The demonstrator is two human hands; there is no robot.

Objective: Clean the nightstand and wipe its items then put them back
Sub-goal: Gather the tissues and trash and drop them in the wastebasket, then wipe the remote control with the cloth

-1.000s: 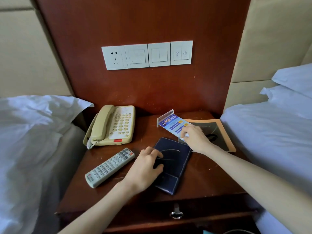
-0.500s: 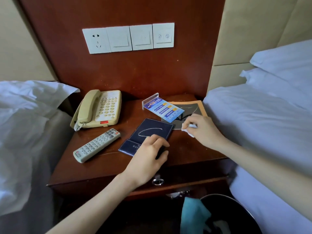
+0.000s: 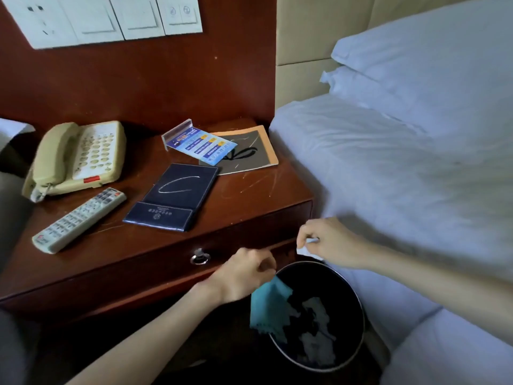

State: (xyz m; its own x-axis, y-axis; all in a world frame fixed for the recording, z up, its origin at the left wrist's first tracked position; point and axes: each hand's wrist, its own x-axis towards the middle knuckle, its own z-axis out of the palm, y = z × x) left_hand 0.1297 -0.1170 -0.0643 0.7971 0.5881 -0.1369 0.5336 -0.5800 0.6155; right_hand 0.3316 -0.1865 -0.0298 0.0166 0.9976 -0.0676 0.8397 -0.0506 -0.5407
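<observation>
Pinching a teal cloth [image 3: 270,308] in left hand [image 3: 244,273] over bin [image 3: 358,301]; right hand [image 3: 327,241] pinches white scrap [image 3: 311,240] beside nightstand [image 3: 249,195]

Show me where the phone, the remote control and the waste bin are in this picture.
phone [image 3: 95,154]: head view, on the keypad beside the handset.
remote control [image 3: 79,219]: head view, on the middle of its button face.
waste bin [image 3: 359,297]: head view, on the right side of its rim.
</observation>
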